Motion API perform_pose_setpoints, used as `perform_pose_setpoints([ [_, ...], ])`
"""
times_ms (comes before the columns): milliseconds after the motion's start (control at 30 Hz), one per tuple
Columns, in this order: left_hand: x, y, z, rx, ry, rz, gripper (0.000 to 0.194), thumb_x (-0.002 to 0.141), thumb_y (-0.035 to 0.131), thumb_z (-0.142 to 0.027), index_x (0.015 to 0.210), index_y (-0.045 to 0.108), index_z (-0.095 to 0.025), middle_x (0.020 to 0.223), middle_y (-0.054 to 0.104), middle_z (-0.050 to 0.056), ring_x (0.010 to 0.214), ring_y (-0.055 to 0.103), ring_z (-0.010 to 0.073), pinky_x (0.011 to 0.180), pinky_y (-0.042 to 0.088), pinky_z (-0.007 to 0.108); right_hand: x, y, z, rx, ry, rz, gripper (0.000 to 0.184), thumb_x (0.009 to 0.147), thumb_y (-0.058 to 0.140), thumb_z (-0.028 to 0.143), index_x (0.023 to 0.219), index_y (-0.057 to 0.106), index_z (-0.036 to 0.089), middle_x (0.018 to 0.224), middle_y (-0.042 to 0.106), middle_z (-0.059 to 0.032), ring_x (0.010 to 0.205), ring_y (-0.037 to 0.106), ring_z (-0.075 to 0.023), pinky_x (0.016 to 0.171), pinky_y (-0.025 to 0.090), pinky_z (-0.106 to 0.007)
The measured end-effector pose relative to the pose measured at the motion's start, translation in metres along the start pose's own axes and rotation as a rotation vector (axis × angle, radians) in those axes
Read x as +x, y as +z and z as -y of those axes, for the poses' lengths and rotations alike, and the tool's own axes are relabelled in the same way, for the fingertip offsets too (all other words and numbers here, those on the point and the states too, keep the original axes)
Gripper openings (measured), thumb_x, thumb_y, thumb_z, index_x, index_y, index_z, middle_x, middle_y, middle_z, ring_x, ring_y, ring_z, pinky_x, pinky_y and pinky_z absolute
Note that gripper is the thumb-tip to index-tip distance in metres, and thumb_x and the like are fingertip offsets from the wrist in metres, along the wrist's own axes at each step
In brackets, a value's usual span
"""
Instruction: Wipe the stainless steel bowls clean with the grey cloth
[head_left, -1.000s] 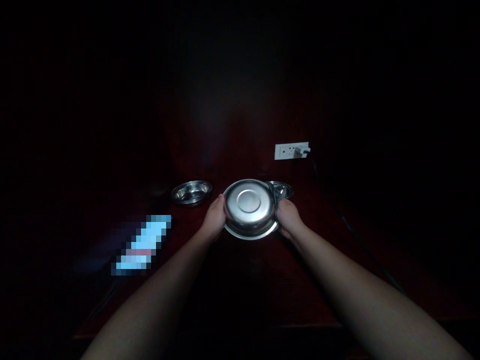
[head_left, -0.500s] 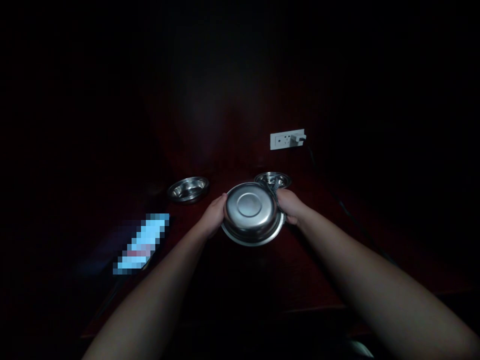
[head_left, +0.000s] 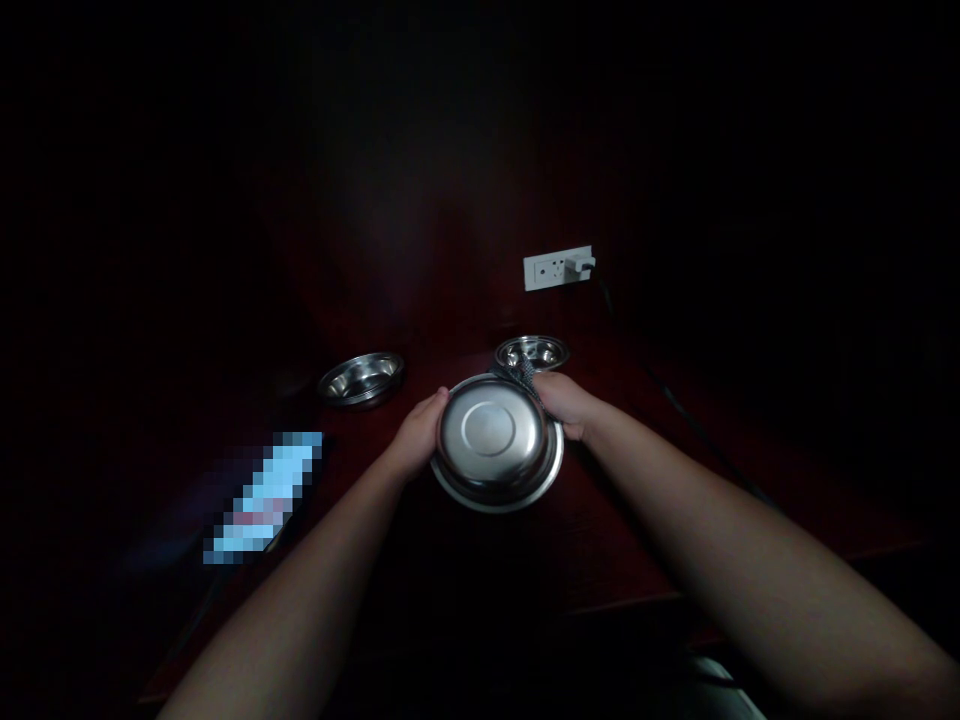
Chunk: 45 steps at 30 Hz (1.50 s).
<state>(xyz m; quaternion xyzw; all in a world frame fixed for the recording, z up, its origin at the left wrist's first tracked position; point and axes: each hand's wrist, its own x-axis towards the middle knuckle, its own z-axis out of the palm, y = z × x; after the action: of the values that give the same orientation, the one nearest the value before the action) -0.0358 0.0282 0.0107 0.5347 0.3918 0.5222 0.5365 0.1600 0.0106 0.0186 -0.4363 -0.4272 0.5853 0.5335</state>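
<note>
A shiny metal bowl is held up in front of me, its round base facing me and its rim away. My left hand grips the bowl's left edge, thumb near the upper side. At the right edge, my right hand is closed on a dark patterned cloth pressed against the bowl. Most of the fingers of both hands are hidden behind the bowl and cloth. Just beyond the right hand stands another metal bowl. More metal bowls, seemingly stacked, sit farther left.
A lit, pixelated screen lies left of my left forearm. On the back wall is a white socket panel with a plug; a dark cable runs down from it along the right. The dark red table has its front edge below.
The held bowl has tilted a little, and the cloth has moved toward its upper edge along with my right hand. The whole view has shifted slightly.
</note>
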Motion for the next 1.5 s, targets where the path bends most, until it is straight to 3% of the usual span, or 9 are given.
perform_pose_setpoints([
  [133,0.006,-0.001,0.006,0.002,-0.011,0.054,0.041,0.078,0.048,-0.049,0.087,0.065,-0.013,0.084,0.069,0.006,0.087,0.061,0.0195,0.080,0.045,0.028,0.004,-0.001,0.000,0.012,-0.070,-0.044,0.017,0.074,0.057,0.030,0.064,0.059,0.017,0.048,0.058,-0.0010,0.044,0.052,-0.0128,0.044,0.046,-0.024],
  [233,0.007,0.000,0.007,-0.148,-0.024,0.036,0.039,0.081,0.044,-0.048,0.090,0.062,-0.014,0.083,0.068,0.006,0.082,0.062,0.0174,0.076,0.048,0.029,0.012,-0.004,-0.001,0.111,-0.146,-0.186,0.017,0.076,0.055,0.030,0.066,0.058,0.017,0.050,0.058,-0.0004,0.047,0.053,-0.0125,0.048,0.046,-0.023],
  [333,0.003,0.003,0.005,-0.242,-0.116,0.121,0.033,0.082,0.044,-0.044,0.092,0.058,-0.016,0.082,0.067,0.005,0.075,0.064,0.0156,0.072,0.051,0.031,0.020,-0.007,-0.004,0.197,-0.229,-0.369,0.021,0.076,0.054,0.035,0.068,0.058,0.017,0.052,0.059,0.0001,0.051,0.055,-0.0132,0.052,0.046,-0.023],
  [467,-0.004,0.011,0.002,-0.336,-0.184,0.212,0.030,0.082,0.044,-0.041,0.096,0.056,-0.017,0.086,0.067,0.006,0.079,0.064,0.0168,0.073,0.052,0.034,0.027,-0.008,-0.013,0.193,-0.341,-0.457,0.027,0.077,0.051,0.042,0.072,0.059,0.017,0.060,0.063,0.0003,0.062,0.059,-0.0134,0.059,0.047,-0.022],
  [767,-0.008,0.017,0.001,-0.420,-0.189,0.207,0.037,0.085,0.036,-0.039,0.104,0.056,-0.014,0.093,0.067,0.010,0.098,0.061,0.0232,0.081,0.051,0.037,0.024,0.001,-0.017,0.201,-0.382,-0.388,0.022,0.074,0.054,0.037,0.070,0.060,0.017,0.065,0.066,-0.0008,0.068,0.060,-0.0150,0.062,0.047,-0.024],
  [1067,-0.005,0.018,-0.006,-0.390,-0.129,0.118,0.036,0.083,0.043,-0.035,0.111,0.051,-0.014,0.098,0.066,0.011,0.095,0.061,0.0243,0.079,0.052,0.039,0.021,0.005,-0.015,0.192,-0.377,-0.354,0.026,0.071,0.057,0.040,0.074,0.061,0.014,0.065,0.066,-0.0008,0.068,0.060,-0.0145,0.063,0.047,-0.023],
  [1267,-0.004,0.017,-0.009,-0.408,-0.102,0.118,0.033,0.083,0.045,-0.034,0.107,0.053,-0.013,0.097,0.066,0.011,0.093,0.062,0.0245,0.080,0.052,0.040,0.020,0.006,-0.013,0.184,-0.346,-0.361,0.026,0.069,0.059,0.042,0.071,0.060,0.015,0.063,0.065,-0.0010,0.064,0.060,-0.0155,0.061,0.048,-0.025],
  [1500,-0.002,0.014,-0.008,-0.393,-0.089,0.141,0.030,0.082,0.048,-0.034,0.102,0.055,-0.013,0.091,0.066,0.009,0.092,0.062,0.0242,0.079,0.052,0.040,0.019,0.003,-0.011,0.172,-0.310,-0.350,0.016,0.071,0.057,0.033,0.066,0.058,0.017,0.059,0.063,-0.0008,0.063,0.061,-0.0165,0.061,0.048,-0.027],
])
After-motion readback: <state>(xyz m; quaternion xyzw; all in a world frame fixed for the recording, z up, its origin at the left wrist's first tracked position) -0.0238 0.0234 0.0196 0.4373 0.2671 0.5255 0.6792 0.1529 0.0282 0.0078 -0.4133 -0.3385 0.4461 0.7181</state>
